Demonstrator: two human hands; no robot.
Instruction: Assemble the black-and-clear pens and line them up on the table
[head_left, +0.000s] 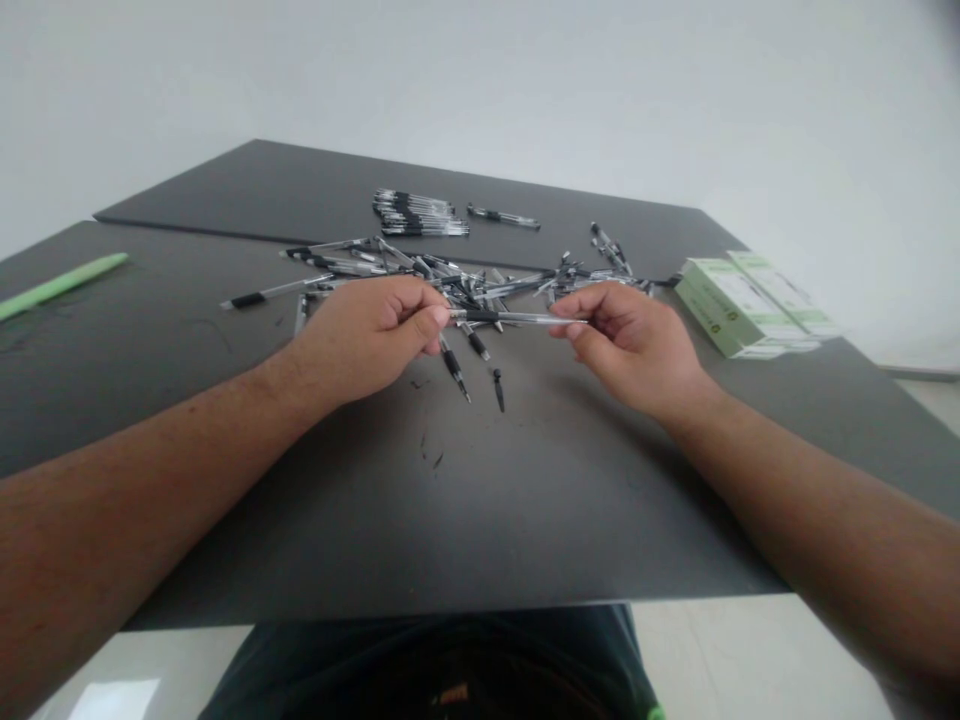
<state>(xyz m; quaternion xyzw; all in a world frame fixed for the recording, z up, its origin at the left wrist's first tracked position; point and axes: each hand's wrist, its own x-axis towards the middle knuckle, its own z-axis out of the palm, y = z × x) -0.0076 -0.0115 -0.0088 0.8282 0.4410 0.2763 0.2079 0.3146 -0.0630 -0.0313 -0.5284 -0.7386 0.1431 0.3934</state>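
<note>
A clear pen (517, 318) with a black grip is stretched level between my two hands, above the table. My left hand (371, 330) pinches its left end, next to the black grip, between thumb and fingers. The other end sits between the thumb and fingertips of my right hand (634, 345). Behind and below both hands spreads a loose heap of pens and pen parts (450, 280), partly hidden by my hands. One uncapped pen (454, 373) and a small black cap (499, 390) lie just in front of the heap.
Toward the back is a neat stack of pens (420, 213), with a single pen (502, 216) to its right. White and green boxes (750, 305) stand at the right. A green stick-like thing (64, 285) lies at far left on the dark table (480, 530).
</note>
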